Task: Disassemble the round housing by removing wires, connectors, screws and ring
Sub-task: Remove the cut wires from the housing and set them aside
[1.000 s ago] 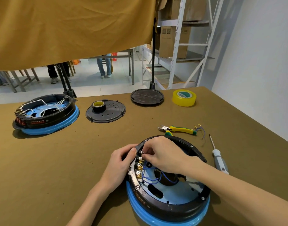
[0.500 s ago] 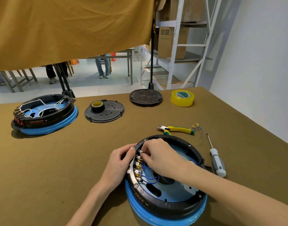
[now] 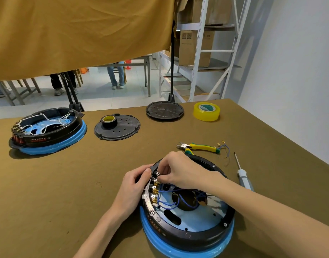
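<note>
Fingers of my right hand (image 3: 186, 173) were curled down over the terminal row (image 3: 154, 187) on the inner left wall of the round housing (image 3: 189, 216), pinching at an upper connector, though the tips hid exactly what they held. My left hand (image 3: 135, 185) gripped the housing's outer rim just beside them, thumb over the edge. Blue wires (image 3: 171, 202) ran from the lower brass connectors into the centre. The housing sat on its blue base at the near edge of the table (image 3: 85, 183). Just beyond it lay yellow-handled cutters (image 3: 199, 147) and a loose wire (image 3: 225, 148); a screwdriver (image 3: 243, 175) lay to its right. Farther off were a second housing (image 3: 46, 130), two black covers (image 3: 121, 130) (image 3: 164, 110) and a yellow tape roll (image 3: 206, 111).
</note>
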Motion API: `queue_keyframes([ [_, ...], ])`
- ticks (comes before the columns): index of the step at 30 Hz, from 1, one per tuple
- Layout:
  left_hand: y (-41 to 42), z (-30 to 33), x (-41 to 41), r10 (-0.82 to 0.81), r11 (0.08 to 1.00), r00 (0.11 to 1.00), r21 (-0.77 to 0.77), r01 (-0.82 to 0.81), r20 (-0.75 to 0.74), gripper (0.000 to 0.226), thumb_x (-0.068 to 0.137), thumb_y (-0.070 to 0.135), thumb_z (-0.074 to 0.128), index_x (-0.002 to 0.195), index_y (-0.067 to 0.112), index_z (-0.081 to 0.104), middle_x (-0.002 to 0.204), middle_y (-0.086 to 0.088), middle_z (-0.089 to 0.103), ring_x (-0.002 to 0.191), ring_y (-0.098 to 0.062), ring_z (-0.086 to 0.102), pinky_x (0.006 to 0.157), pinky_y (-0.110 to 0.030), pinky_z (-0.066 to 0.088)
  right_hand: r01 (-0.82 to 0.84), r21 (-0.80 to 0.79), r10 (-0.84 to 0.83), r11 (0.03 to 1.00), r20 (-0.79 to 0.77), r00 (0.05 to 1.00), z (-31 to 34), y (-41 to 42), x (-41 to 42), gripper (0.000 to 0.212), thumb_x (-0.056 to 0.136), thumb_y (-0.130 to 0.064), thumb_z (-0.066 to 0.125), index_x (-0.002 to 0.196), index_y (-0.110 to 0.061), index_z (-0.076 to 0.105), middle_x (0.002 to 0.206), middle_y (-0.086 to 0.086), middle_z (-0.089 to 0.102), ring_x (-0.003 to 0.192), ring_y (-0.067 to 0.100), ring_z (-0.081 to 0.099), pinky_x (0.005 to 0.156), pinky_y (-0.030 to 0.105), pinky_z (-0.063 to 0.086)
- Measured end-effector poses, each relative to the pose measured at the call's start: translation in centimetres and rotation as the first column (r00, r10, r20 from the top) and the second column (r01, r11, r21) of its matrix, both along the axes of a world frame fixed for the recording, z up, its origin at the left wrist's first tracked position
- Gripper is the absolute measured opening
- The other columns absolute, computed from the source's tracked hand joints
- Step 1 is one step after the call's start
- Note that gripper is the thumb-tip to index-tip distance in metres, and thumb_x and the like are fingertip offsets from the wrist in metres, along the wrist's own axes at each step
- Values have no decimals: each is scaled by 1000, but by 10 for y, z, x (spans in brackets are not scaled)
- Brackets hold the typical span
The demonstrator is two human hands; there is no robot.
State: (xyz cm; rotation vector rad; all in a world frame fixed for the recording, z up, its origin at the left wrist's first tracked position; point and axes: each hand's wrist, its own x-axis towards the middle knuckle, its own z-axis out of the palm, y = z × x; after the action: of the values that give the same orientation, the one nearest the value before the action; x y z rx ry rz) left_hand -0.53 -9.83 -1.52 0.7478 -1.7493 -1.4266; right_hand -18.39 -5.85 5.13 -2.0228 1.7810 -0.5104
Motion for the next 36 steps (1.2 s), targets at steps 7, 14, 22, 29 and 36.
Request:
queue_keyframes([
  [7,-2,0,0,-3,1000,1000,-12,3,14,31,104,35,48,116,33,77,108,-1,79,100,-19,75,81,-22,56,16,-123,-18,992,-13,1000,-10,28,-1,19,91,-36,70,103,-23,63,99,-9,64,88,9,59,82,37,54],
  [14,-2,-1,0,5,1000,1000,-15,-4,5,33,104,34,48,119,29,76,112,1,79,106,-19,74,87,-23,56,49,-177,-54,983,-24,998,-13,28,8,12,89,-39,71,91,-29,77,94,-9,60,84,9,55,77,39,51],
  [22,-3,-3,0,16,1000,1000,-9,-16,15,34,103,35,49,119,25,76,108,0,80,101,-20,74,85,-28,57,-30,-123,23,992,-55,998,-16,24,1,15,95,-42,68,96,-30,78,104,-12,55,89,5,50,81,33,46],
  [29,-4,-5,0,6,1000,1000,-7,-6,31,35,103,37,48,122,24,75,110,0,79,102,-21,75,88,-37,58,-125,-76,121,989,-59,991,-12,22,-9,15,98,-38,65,97,-28,75,103,-12,56,86,8,55,82,38,49],
  [36,-4,-3,1,-10,1000,1000,-16,11,29,33,105,35,47,120,30,76,110,0,79,101,-20,75,84,-25,57,-155,-161,146,975,-71,987,-15,24,-12,17,98,-35,66,98,-26,80,100,-14,62,85,8,59,79,37,49],
])
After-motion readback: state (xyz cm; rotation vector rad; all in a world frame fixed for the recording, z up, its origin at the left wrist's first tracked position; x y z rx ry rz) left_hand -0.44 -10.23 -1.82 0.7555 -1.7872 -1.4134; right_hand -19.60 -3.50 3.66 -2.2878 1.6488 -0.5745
